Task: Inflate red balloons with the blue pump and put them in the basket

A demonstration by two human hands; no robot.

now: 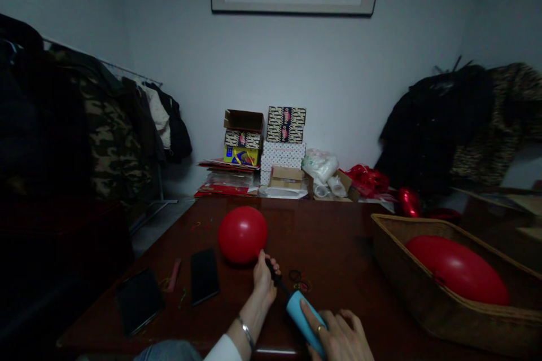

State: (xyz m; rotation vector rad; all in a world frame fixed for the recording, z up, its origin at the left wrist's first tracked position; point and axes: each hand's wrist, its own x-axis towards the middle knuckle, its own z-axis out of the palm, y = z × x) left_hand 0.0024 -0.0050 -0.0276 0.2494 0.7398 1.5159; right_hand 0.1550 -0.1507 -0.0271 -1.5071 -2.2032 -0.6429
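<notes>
A round red balloon [243, 234] sits over the dark wooden table, its neck pointing toward me. My left hand [265, 279] is closed around that neck, where it meets the black nozzle [273, 272] of a hand pump. The pump's light blue barrel [304, 318] slants down to the right. My right hand [339, 335] grips this barrel, with the index finger laid along it; part of the hand is cut off by the lower edge. Several small rings or hair ties [299, 280] lie on the table just right of my left hand.
A wicker basket [398, 256] on the right holds a larger red balloon [459, 268]. Left on the table [330, 237] lie a phone [204, 276], a dark tablet-like device [139, 300] and a pink strip [174, 274]. Stacked boxes [283, 158] stand beyond the far edge.
</notes>
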